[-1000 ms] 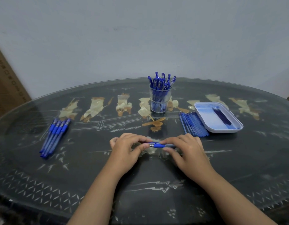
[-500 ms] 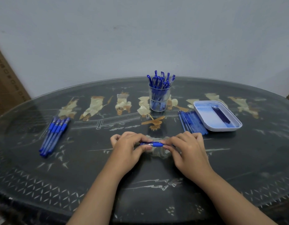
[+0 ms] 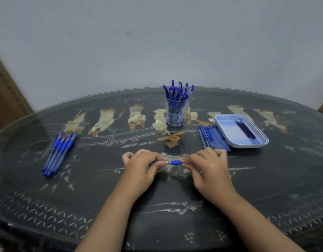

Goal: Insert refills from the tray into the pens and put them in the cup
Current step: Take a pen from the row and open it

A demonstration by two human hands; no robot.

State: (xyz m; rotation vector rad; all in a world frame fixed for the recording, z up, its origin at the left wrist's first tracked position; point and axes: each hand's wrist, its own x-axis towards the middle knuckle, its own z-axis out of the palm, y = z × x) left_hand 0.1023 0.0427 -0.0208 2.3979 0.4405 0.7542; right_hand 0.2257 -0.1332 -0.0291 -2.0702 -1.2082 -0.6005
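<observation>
Blue rubber grip and a metal collar are all that shows of the pen (image 3: pixel 172 162) I am assembling. My left hand (image 3: pixel 140 166) pinches one end with curled fingers and my right hand (image 3: pixel 209 168) pinches the grip end the same way, low over the front middle of the bench (image 3: pixel 175 215). I judge the step to be closing the pen by joining its two sections. My fingers cover the barrel, so I cannot tell whether the refill is seated. Next, tighten the joint fully, then carry the pen in one hand to the cup (image 3: pixel 177 113) beyond. The cup is crowded, so enter upright through a gap. Loose pens (image 3: pixel 60 153) wait at left, and refills (image 3: pixel 247 130) lie in the tray (image 3: pixel 228 131).
</observation>
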